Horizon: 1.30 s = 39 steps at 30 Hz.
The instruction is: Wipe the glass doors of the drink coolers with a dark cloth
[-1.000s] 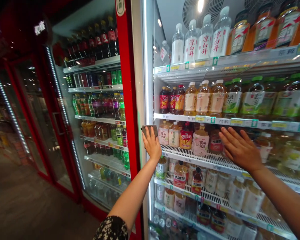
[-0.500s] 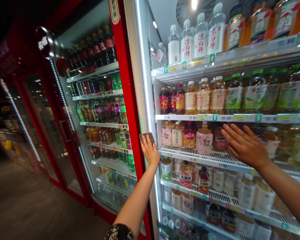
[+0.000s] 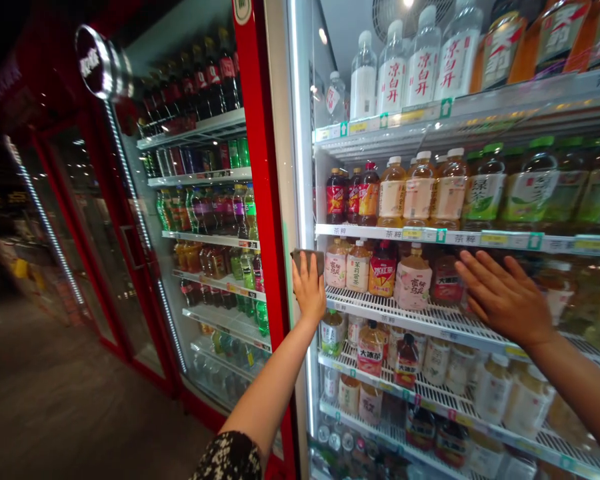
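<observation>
My left hand [image 3: 310,290] presses a flat grey-brown pad [image 3: 307,259] against the left frame of the cooler door; whether it is a sponge or a folded cloth I cannot tell. The fingers lie over the pad with their tips near its upper edge. My right hand [image 3: 513,300] is held flat with fingers outstretched, palm towards the glass door [image 3: 460,267], and holds nothing. Whether the palm touches the glass I cannot tell. Behind it stand bottles, one with a pink label [image 3: 414,280], on a white wire shelf [image 3: 433,313].
Upper shelves hold clear water bottles [image 3: 393,73] and green-capped tea bottles [image 3: 485,187]. To the left stands a second cooler with a red frame [image 3: 265,167] and drinks inside. A round sign [image 3: 93,61] sticks out there, above the grey floor [image 3: 80,407].
My left hand and the pad have shifted right and slightly up, towards the glass side of the frame. My right hand appears slightly farther right, still flat. The view has shifted a little.
</observation>
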Available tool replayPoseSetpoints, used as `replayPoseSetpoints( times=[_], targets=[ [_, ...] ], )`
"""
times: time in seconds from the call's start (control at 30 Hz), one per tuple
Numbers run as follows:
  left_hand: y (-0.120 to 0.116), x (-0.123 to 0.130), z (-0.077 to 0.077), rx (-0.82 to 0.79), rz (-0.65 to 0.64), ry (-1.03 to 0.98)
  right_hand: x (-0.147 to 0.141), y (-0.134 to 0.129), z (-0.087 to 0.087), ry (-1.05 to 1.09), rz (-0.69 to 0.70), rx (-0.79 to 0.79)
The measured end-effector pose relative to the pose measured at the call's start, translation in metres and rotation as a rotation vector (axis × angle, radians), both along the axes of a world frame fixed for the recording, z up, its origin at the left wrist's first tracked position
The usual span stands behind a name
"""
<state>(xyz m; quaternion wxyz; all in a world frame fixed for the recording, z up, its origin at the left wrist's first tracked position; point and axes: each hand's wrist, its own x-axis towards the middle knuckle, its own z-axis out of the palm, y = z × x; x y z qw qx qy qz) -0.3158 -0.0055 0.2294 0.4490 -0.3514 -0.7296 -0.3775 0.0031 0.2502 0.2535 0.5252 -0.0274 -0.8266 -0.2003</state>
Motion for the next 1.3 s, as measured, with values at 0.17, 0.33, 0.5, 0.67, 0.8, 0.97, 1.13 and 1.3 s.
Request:
replayPoseSetpoints(
  times=[0.17, 0.33, 0.5, 0.67, 0.8, 0.97, 1.13, 1.3],
  targets=[
    [-0.020, -0.008, -0.047, -0.028, -0.013, -0.054, -0.001, 0.001, 0.001, 0.012, -0.024, 0.066],
    [0.011, -0.003, 0.012, 0.211, 0.097, -0.166, -0.001, 0.001, 0.003, 0.018, -0.046, 0.100],
    [0.041, 0.037, 0.009, 0.061, 0.025, 0.000, 0.000, 0.002, 0.005, 0.004, -0.077, 0.113],
    [0.022, 0.037, -0.043, -0.131, -0.106, 0.150, -0.001, 0.003, 0.006, -0.002, -0.095, 0.121],
    [0.025, 0.034, -0.018, 0.090, -0.025, -0.027, -0.002, 0.002, 0.007, 0.009, -0.108, 0.135],
    [0.069, 0.076, 0.036, 0.120, -0.041, -0.009, -0.002, 0.002, 0.009, 0.005, -0.125, 0.149],
    [0.072, 0.098, -0.006, -0.190, -0.168, 0.303, -0.002, 0.004, 0.009, 0.001, -0.135, 0.161],
    [0.050, 0.081, -0.043, -0.233, -0.145, 0.338, -0.004, 0.004, 0.011, -0.003, -0.165, 0.184]
  ],
)
